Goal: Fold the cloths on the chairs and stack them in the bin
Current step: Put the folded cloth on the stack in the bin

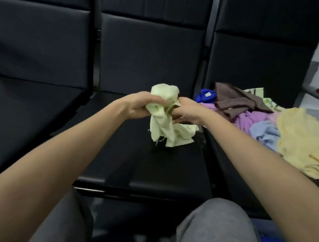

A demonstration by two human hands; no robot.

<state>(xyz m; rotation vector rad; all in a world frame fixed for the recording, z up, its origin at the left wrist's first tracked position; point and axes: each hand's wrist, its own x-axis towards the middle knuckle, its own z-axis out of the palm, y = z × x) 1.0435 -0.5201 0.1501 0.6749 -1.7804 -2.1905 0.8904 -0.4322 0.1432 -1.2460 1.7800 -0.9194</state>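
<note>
Left hand (140, 105) and right hand (187, 110) both grip a crumpled green cloth (165, 129) over the middle seat (127, 161). Fingers are clamped on it and the hands are close together. Its loose end hangs; can't tell if it touches the seat. Unfolded on the right seat (231, 165): brown cloth (236, 100), purple cloth (249, 119), yellow cloth (303, 141), blue cloth (203, 97).

right hand (188, 110) fingertips buried in pale green cloth (165, 128); yellow cloth (305, 141) cut by right edge; tag (207, 94) on blue cloth (202, 98) unreadable; left edge blurred.
</note>
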